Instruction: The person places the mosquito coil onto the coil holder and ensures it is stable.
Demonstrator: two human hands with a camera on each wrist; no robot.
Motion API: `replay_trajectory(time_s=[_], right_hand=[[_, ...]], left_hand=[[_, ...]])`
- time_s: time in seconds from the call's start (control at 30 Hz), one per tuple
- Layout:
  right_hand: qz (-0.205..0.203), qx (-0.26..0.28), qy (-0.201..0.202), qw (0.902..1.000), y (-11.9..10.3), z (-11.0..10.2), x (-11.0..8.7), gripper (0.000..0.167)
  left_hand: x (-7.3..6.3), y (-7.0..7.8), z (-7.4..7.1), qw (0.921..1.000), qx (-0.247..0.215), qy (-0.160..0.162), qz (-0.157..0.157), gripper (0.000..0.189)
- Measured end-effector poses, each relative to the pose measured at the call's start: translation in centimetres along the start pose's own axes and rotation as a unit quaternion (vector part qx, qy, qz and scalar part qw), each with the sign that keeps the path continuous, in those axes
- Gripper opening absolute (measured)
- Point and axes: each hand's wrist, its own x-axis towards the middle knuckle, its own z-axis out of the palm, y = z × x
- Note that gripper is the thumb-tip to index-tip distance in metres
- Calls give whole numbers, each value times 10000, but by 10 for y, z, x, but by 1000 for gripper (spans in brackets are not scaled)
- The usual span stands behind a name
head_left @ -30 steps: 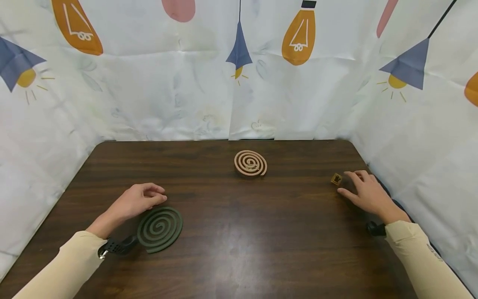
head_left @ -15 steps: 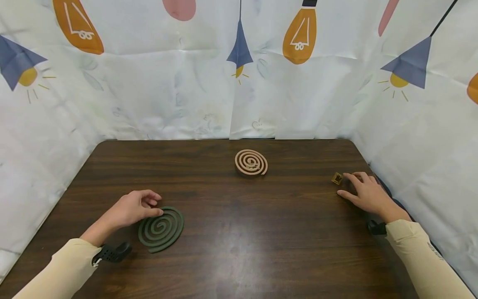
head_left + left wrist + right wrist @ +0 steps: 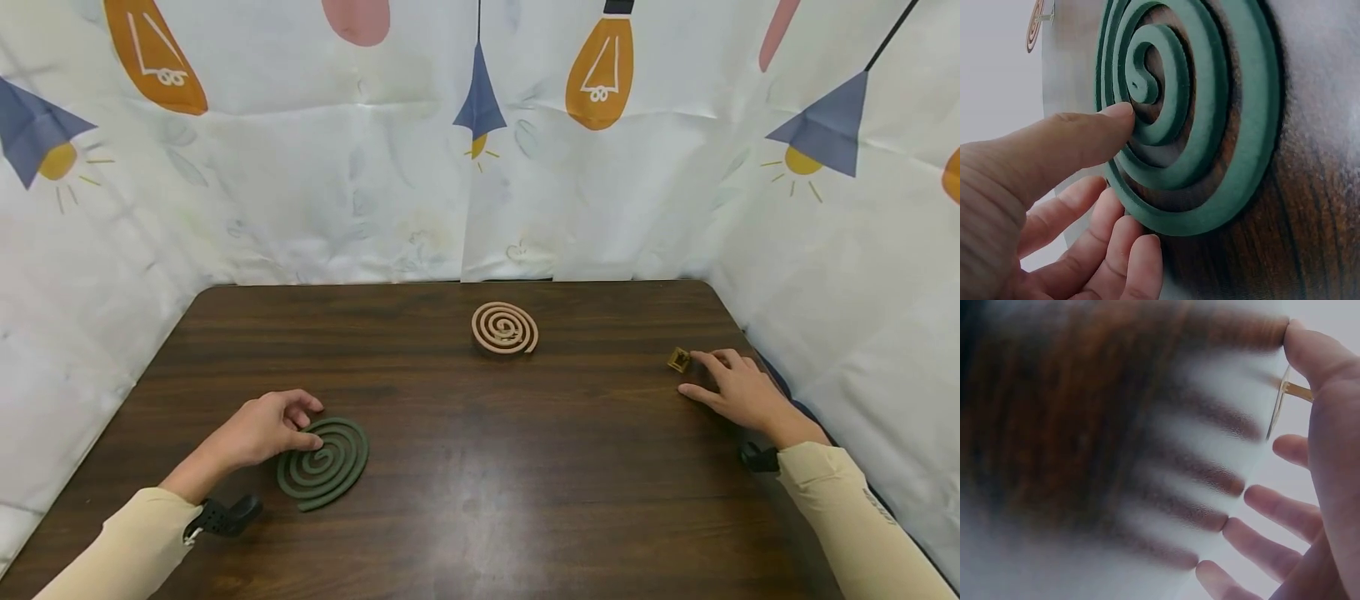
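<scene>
A green mosquito coil lies flat on the dark wooden table at the left. Over its left edge is my left hand. In the left wrist view the thumb touches the top of the green coil, while the bent fingers lie by its outer rim. Toward the right side a small gold-coloured metal stand sits on the table. My right hand rests just right of it, fingers spread and tips on the tabletop. The right wrist view shows part of the stand behind the thumb.
At the table's far middle is a tan mosquito coil, apparently raised a little above the surface. Brown tabletop spreads between the hands. White patterned curtains border the back and both sides.
My left hand has come down and slightly toward me, so the thumb now lies over the green coil. The right hand has hardly moved beside the stand.
</scene>
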Motion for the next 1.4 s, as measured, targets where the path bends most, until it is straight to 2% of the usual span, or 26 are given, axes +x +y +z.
replay_trajectory(time_s=[0.17,0.57,0.93,1.03,1.17,1.4], right_hand=[[-5,-56,17,10000,-1,0,0,82],[54,-89,-15,9999,-2,2,-1,83],[-62,-214,65,9997,-1,-1,0,80],[-61,-216,71,9997,-1,-1,0,79],[-84,-210,86,9997,-1,0,0,79],[-67,-215,95,9997,0,1,0,79]], left_hand=[[-1,0,0,10000,32,-12,-77,51],[-2,-1,2,9999,-50,4,93,39],[-2,-3,1,9997,-52,0,250,36],[-3,-3,-1,9995,-205,-132,225,36],[-4,-2,-2,9971,-632,-376,174,36],[-5,-2,-1,9858,-1460,-817,159,35]])
